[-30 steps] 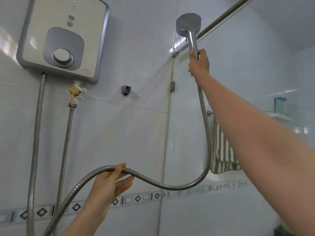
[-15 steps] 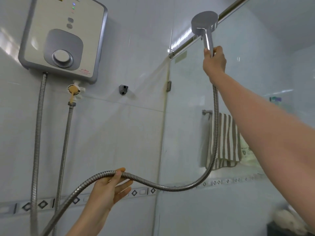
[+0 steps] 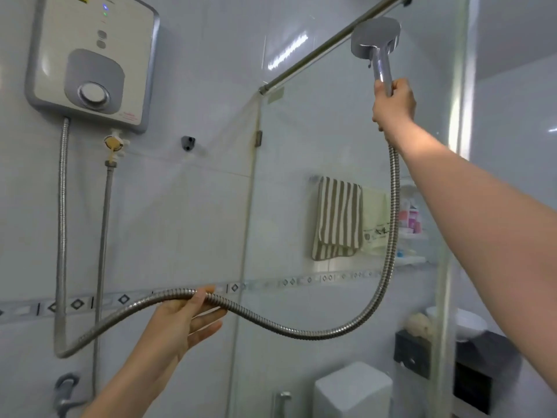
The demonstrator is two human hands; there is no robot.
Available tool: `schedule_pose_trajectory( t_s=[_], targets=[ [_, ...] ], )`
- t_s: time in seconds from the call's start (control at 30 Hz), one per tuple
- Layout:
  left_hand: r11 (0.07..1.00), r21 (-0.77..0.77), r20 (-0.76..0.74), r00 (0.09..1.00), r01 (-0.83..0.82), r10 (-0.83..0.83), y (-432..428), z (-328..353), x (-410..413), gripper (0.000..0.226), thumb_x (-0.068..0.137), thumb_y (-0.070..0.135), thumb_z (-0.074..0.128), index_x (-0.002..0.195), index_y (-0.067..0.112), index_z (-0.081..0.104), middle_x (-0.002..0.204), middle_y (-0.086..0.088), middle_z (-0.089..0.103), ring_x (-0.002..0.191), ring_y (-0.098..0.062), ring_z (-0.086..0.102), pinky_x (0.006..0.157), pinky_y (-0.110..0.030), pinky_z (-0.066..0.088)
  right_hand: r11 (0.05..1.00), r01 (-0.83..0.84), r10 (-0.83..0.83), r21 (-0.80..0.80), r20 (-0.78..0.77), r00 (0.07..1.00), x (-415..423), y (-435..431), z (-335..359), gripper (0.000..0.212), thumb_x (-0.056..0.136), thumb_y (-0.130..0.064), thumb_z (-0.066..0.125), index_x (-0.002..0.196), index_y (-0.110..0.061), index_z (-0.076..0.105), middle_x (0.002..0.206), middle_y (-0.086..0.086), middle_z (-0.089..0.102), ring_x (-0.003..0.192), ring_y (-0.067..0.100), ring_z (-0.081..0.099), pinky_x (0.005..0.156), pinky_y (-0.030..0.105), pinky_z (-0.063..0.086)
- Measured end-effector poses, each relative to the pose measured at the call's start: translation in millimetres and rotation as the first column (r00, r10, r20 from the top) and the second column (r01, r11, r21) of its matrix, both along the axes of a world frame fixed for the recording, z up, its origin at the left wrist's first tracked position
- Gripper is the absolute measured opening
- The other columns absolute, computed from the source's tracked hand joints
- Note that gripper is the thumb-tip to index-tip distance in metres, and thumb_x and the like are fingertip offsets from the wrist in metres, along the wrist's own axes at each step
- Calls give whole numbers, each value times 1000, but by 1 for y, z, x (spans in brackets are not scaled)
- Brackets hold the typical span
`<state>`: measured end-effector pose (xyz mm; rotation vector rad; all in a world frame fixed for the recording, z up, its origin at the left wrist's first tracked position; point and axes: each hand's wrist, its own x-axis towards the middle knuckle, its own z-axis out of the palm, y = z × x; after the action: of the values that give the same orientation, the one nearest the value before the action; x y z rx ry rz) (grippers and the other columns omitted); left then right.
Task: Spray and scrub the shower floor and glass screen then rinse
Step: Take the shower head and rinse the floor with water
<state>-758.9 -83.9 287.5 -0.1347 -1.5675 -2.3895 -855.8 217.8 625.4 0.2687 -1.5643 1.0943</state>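
My right hand point(image 3: 393, 104) grips the chrome handle of the shower head point(image 3: 376, 37), raised high near the top of the glass screen point(image 3: 316, 152) with its face turned toward the glass. A ribbed metal hose point(image 3: 301, 333) hangs from the handle in a deep loop. My left hand point(image 3: 184, 318) holds the hose lower down, thumb over it and fingers loosely under. The shower floor is out of view.
A white water heater point(image 3: 90, 55) hangs on the tiled wall at upper left, with hoses and a valve point(image 3: 114, 143) below. An empty wall bracket point(image 3: 188, 143) sits right of it. Behind the glass are a striped towel point(image 3: 336, 218), a shelf with bottles point(image 3: 411, 218) and a toilet tank point(image 3: 352, 390).
My right hand has carried the shower head to the right along the top of the glass screen. The view has turned right too. My left hand keeps its hold on the hose.
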Motion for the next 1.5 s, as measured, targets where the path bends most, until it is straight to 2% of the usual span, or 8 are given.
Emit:
schedule_pose_trajectory(
  t_s=[0.1,0.63,0.7,0.77,0.93,1.1,1.33,1.5],
  targets=[
    [1000,-4,29,999,21,-21,14,-11,27,28,100,20,50,113,1,66,106,-19,74,94,-31,74,73,-34,61,999,31,-32,12,58,998,31,18,-11,26,91,-45,44,75,-27,35,86,4,56,69,24,54,50,27,36],
    [998,-11,95,993,69,-68,42,-9,83,27,101,17,48,114,-1,64,105,-19,74,86,-29,76,65,-30,63,952,131,-197,278,224,955,106,67,-55,35,95,-41,47,106,-9,52,84,8,60,43,11,48,39,24,37],
    [998,-24,105,993,63,-60,45,-13,85,28,102,17,47,116,-1,63,107,-19,74,86,-28,76,62,-28,62,943,127,-209,308,249,946,112,74,-65,28,95,-42,47,96,-15,50,82,7,60,33,6,45,31,17,31],
    [997,-34,120,991,65,-61,50,-18,85,29,103,18,46,118,-1,62,110,-20,72,86,-26,75,61,-27,62,938,106,-201,329,270,942,118,79,-77,23,94,-42,47,88,-20,46,81,6,61,38,8,46,33,17,33],
    [991,-102,166,983,89,-72,66,-32,86,29,104,20,44,118,2,62,111,-19,72,84,-23,75,62,-28,60,922,53,-193,383,338,921,127,96,-108,29,93,-41,46,103,-15,52,77,3,60,57,14,49,49,27,41],
    [983,-152,212,975,105,-71,84,-46,86,29,103,21,45,117,2,63,107,-19,74,92,-25,74,76,-34,56,910,16,-185,414,372,910,131,114,-140,34,92,-40,46,105,-9,55,74,4,60,59,18,52,51,28,43],
    [984,-144,237,969,108,-72,103,-58,86,26,103,20,45,110,4,64,100,-16,76,78,-20,76,66,-28,61,886,-67,-141,460,404,904,138,135,-176,26,95,-39,49,97,-13,55,73,6,62,53,18,53,47,29,43],
    [980,-152,249,965,125,-84,112,-61,88,28,103,20,46,115,2,63,103,-17,75,88,-23,75,64,-26,62,877,-103,-126,469,433,893,148,144,-191,26,96,-40,49,97,-15,55,70,3,61,54,18,51,48,28,41]
  ],
)
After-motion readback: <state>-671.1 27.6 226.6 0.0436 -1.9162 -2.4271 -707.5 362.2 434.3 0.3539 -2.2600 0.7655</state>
